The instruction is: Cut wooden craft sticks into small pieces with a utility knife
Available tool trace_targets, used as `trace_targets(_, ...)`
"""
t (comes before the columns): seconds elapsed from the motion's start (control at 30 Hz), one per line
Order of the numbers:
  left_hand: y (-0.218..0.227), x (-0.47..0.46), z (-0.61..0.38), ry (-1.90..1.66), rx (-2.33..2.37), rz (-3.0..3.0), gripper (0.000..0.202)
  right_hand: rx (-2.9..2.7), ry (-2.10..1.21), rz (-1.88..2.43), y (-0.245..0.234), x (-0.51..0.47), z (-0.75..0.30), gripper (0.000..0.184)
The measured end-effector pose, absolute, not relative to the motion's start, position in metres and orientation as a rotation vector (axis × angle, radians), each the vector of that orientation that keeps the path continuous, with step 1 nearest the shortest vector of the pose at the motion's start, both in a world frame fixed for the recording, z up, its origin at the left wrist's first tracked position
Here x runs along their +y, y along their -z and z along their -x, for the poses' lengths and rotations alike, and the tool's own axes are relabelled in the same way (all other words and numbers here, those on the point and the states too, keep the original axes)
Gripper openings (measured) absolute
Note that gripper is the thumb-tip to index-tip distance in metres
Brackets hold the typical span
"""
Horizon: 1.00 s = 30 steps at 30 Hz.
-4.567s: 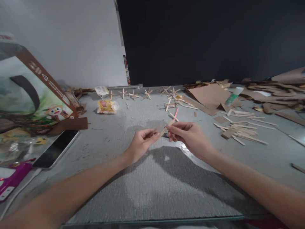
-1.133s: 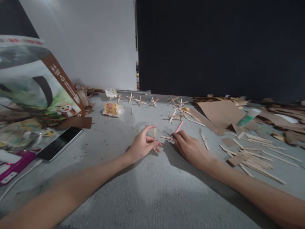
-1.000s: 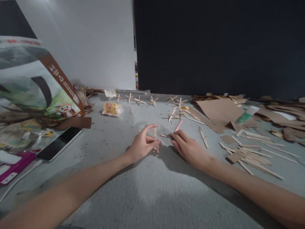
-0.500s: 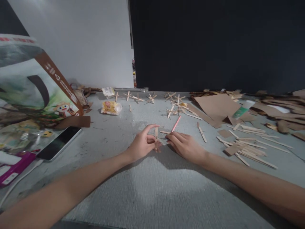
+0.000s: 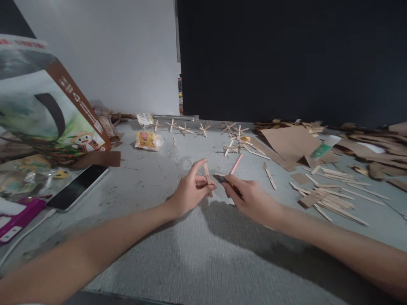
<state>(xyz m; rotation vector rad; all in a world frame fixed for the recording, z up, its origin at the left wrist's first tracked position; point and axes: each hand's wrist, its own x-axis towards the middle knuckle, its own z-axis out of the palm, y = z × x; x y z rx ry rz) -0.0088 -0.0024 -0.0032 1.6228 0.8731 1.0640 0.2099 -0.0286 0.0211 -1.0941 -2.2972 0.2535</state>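
Head view: stick [image 5: 206, 172] at ten o'clock of the right hand [image 5: 248, 194];
Left hand [image 5: 190, 189]: clamped on the stick;
Right hand: closed round a dark-tipped tool [image 5: 219, 178];
Phone [image 5: 78, 187]: nine o'clock of the left hand

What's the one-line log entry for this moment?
left hand: holds flat pale wooden stick | right hand: holds dark pointed tool | tool-stick contact: unclear | far right: loose pale wooden sticks

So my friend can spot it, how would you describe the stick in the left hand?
On the grey table, find the left hand near the middle. It holds a pale wooden stick, nearly upright, unlike the loose sticks lying at right.
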Motion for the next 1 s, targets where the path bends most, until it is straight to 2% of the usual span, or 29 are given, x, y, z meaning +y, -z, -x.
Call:
trace_targets(0.1, 0.002, -0.008, 0.010, -1.080, 0.922, -1.770, 0.071, -2.196, -0.579, 1.143, -0.027, -0.036, -0.203, 0.032)
trace_targets(0.2, 0.002, -0.012, 0.011, -1.076, 0.962, -1.945, 0.064, -2.156, -0.665, 1.135, -0.025, -0.038, -0.200, 0.032)
trace_targets(1.0, 0.004, -0.013, 0.010, -1.046, 0.989, -2.108, 0.059, -2.181, -0.636, 1.163, -0.025, -0.042, -0.200, 0.030)
